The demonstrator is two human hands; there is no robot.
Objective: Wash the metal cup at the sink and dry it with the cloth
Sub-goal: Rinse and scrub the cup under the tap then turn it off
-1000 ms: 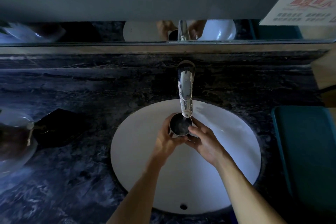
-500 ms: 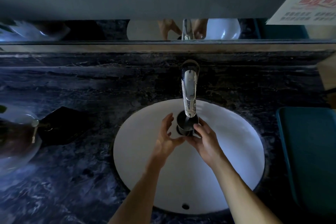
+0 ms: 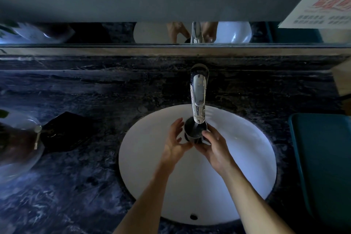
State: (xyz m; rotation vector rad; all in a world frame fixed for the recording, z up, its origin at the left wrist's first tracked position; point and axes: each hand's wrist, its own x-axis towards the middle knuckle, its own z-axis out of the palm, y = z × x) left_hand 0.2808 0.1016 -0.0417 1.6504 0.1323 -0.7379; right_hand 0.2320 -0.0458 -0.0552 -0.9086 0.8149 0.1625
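Right hand [image 3: 213,147] reaching in from the lower right, fingers wrapped around the near side of the metal cup [image 3: 195,131], closed on it and carrying its weight; left hand [image 3: 174,143] alongside, fingers spread and loose, fingertips near or perhaps brushing the cup's left wall, thumb tucked toward the base; not a real grip on that side, more a free hand ready to rub or turn.

Only one view, from the head, looking down; cup held over the back part of the white sink [image 3: 144,167], directly beneath the spout of the chrome tap [image 3: 198,97], spout tip overlapping the cup's rim from this angle; placed there, by the look of it, so any water falls straight into the open mouth; flow itself too dim to make out, so running or not cannot be told.

Mouth of the cup facing up and a little toward the camera, dark interior showing; long axis close to upright, leaning slightly with the top tipped toward the person; base hidden behind the fingers.

Dark marble counter [image 3: 95,91] around the basin; a dark folded piece [image 3: 62,135] lying to the left, well apart from the sink, possibly the drying cloth, though too shadowed to be sure; a teal tray [image 3: 322,157] at the right edge; mirror [image 3: 171,32] above repeating hands and tap.

Judged from this: washing in hand, drying not yet begun.
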